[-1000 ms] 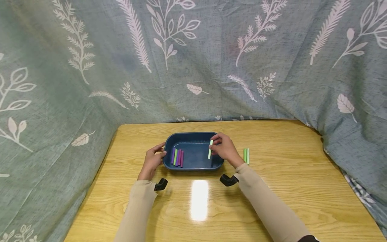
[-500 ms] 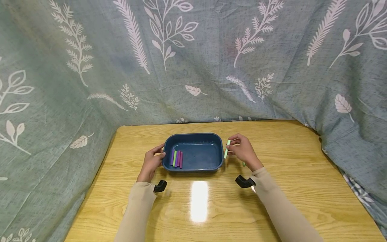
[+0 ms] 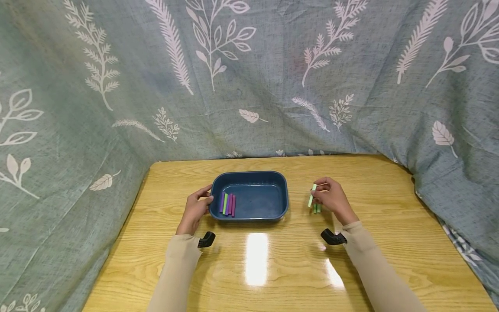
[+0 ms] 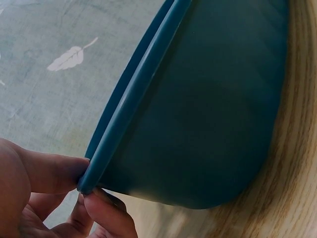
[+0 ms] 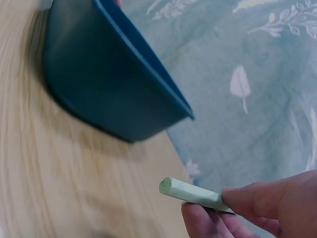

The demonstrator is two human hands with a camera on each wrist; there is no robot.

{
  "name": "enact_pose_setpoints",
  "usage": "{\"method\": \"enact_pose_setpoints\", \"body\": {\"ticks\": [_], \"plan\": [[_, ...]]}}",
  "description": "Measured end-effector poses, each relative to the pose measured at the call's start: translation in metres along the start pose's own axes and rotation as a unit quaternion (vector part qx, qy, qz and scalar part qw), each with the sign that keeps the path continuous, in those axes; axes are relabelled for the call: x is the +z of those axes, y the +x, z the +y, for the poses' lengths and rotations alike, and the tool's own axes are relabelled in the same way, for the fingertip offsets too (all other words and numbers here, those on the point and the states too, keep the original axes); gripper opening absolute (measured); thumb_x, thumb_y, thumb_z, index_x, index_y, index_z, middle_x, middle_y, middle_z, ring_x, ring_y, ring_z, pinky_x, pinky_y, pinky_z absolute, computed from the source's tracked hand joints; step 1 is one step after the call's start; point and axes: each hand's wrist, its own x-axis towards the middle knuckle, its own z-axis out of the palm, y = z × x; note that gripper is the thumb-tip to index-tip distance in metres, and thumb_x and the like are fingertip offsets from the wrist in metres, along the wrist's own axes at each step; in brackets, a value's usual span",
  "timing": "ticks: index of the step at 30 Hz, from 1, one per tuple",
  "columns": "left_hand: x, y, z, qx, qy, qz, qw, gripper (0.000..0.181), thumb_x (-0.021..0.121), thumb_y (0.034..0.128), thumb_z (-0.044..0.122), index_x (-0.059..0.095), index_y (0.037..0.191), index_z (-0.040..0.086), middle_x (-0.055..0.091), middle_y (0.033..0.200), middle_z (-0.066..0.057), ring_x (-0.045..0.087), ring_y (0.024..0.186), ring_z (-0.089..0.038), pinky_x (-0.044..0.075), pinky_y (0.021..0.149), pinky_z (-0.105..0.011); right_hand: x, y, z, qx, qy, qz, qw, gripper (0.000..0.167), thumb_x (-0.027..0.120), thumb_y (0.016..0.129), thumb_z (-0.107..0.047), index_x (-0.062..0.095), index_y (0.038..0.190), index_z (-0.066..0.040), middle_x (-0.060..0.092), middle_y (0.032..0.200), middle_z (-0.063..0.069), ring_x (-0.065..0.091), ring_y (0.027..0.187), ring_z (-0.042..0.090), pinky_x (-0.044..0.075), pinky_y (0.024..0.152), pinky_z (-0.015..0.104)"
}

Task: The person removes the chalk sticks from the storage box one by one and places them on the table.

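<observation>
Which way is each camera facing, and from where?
Head: worn on the head, looking forward and down at the tub; left hand, right hand and sleeves show.
Left wrist: on that wrist, facing the tub's outside; left hand pinches its rim.
Right wrist: on that wrist, facing the tub across the table; right hand pinches a green stick.
Head and right wrist share tub and stick.

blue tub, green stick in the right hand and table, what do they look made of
Blue tub: probably moulded plastic with a soft sheen, judging by its smooth, evenly coloured walls.
Green stick in the right hand: perhaps chalk, being pale and matte, though wax isn't ruled out.
Table: wood or wood-print laminate, from the grain; the glare suggests a glossy finish.
</observation>
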Motion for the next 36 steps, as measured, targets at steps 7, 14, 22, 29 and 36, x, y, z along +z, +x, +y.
{"method": "enact_pose_setpoints", "body": {"ticks": [7, 14, 22, 29, 36], "plan": [[0.000, 0.001, 0.001, -0.008, -0.012, -0.002, 0.9999, 0.047, 0.058, 0.1065, 0.003, 0.057, 0.153, 0.008, 0.051, 0.117, -0.010, 0.057, 0.073, -0.014, 0.050, 0.060, -0.020, -0.015, -0.005, 0.013, 0.006, -0.010, 0.011, 0.9999, 0.043, 0.061, 0.105, 0.001, 0.045, 0.143, 0.013, 0.056, 0.115, 0.017, 0.067, 0.088, 0.013, 0.063, 0.085, 0.037], [-0.001, 0.001, 0.002, -0.014, -0.016, -0.005, 0.9998, 0.047, 0.058, 0.1063, 0.003, 0.057, 0.153, 0.008, 0.050, 0.118, -0.010, 0.058, 0.074, -0.014, 0.051, 0.060, -0.020, -0.025, -0.005, 0.026, 0.018, -0.037, 0.026, 0.9988, 0.040, 0.061, 0.105, 0.002, 0.047, 0.141, 0.013, 0.059, 0.113, 0.018, 0.065, 0.086, 0.012, 0.063, 0.080, 0.034], [-0.001, 0.001, 0.001, -0.008, -0.007, -0.001, 0.9999, 0.047, 0.058, 0.1069, 0.003, 0.057, 0.153, 0.009, 0.050, 0.120, -0.012, 0.057, 0.082, -0.016, 0.050, 0.059, -0.020, -0.029, -0.002, 0.038, 0.035, -0.044, 0.043, 0.9975, 0.038, 0.062, 0.103, 0.005, 0.049, 0.138, 0.014, 0.061, 0.102, 0.011, 0.064, 0.079, 0.008, 0.060, 0.071, 0.025], [-0.001, 0.001, 0.002, -0.009, -0.007, -0.004, 0.9999, 0.046, 0.058, 0.1072, 0.005, 0.057, 0.153, 0.009, 0.051, 0.119, -0.011, 0.058, 0.082, -0.016, 0.050, 0.061, -0.022, -0.030, -0.001, 0.041, 0.037, -0.040, 0.046, 0.9974, 0.038, 0.061, 0.104, 0.005, 0.049, 0.139, 0.013, 0.059, 0.103, 0.011, 0.063, 0.080, 0.009, 0.060, 0.072, 0.025], [0.000, -0.001, 0.003, -0.014, -0.015, -0.007, 0.9998, 0.047, 0.057, 0.1070, 0.004, 0.057, 0.153, 0.008, 0.050, 0.118, -0.010, 0.057, 0.077, -0.015, 0.050, 0.060, -0.021, -0.028, 0.000, 0.041, 0.028, -0.053, 0.051, 0.9969, 0.036, 0.061, 0.103, 0.006, 0.051, 0.136, 0.014, 0.060, 0.105, 0.015, 0.063, 0.080, 0.011, 0.060, 0.070, 0.026]]}}
